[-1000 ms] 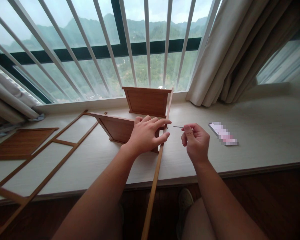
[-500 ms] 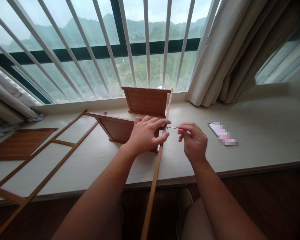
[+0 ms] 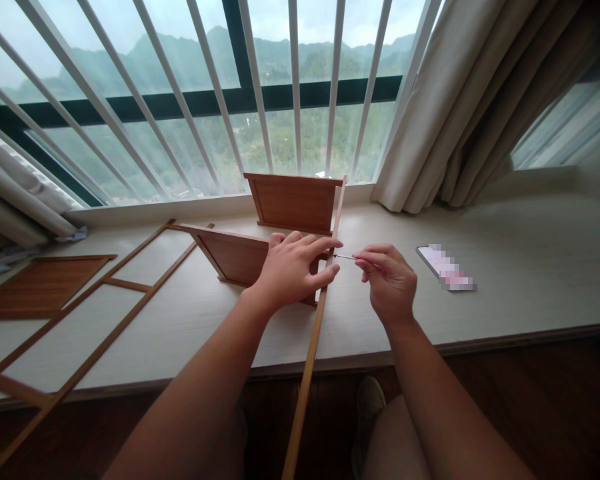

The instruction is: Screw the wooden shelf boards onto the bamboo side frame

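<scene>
My left hand (image 3: 294, 267) is spread over the end of a brown wooden panel (image 3: 237, 257) that stands on edge, holding it against a long wooden rail (image 3: 310, 360). Its index finger and thumb reach past the rail on either side of the joint. In my right hand (image 3: 390, 283), pinched between thumb and fingers, is a thin metal hex key (image 3: 346, 257). The key's far tip meets a small dark screw head at the rail's right side. Farther back, a second wooden panel (image 3: 296, 205) stands upright against the same rail.
A ladder-like wooden frame (image 3: 105, 347) lies at the left, overhanging the ledge's front edge, beside a flat wooden panel (image 3: 43, 287). At the right is a phone (image 3: 445, 268) on the white ledge (image 3: 520, 267). A barred window and curtains (image 3: 445, 127) stand behind.
My right hand has shifted very slightly and its fingers have turned a little on the hex key. My left hand, the panels and the rail stay in place.
</scene>
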{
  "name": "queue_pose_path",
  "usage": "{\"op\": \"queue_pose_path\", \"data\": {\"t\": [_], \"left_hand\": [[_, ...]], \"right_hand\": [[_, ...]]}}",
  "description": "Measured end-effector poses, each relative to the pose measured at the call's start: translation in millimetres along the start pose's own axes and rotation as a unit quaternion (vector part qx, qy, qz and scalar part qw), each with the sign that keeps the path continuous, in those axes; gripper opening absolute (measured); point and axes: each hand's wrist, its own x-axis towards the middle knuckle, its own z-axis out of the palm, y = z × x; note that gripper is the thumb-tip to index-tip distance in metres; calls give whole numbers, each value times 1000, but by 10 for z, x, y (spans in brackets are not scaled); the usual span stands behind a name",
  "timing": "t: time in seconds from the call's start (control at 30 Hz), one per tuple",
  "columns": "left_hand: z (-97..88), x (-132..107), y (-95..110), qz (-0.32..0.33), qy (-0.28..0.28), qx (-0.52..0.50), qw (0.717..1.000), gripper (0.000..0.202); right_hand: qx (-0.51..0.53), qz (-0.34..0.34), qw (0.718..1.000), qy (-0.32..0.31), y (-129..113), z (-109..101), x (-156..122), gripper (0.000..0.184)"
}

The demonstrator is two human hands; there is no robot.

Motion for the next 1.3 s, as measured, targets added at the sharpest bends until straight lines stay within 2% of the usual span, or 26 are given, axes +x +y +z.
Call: {"op": "queue_pose_path", "data": {"t": [1.03,1.13,1.3], "left_hand": [[23,-3,-4,-3,17,-6,1000,40],[19,-2,0,-3,16,-10,1000,39],[15,9,0,-5,12,-13,1000,38]], "right_hand": [[-14,-5,1000,-14,73,-19,-19,9],[-42,-32,998,-15,47,-26,-19,11],[-99,-116,988,3,53,-18,-11,16]]}}
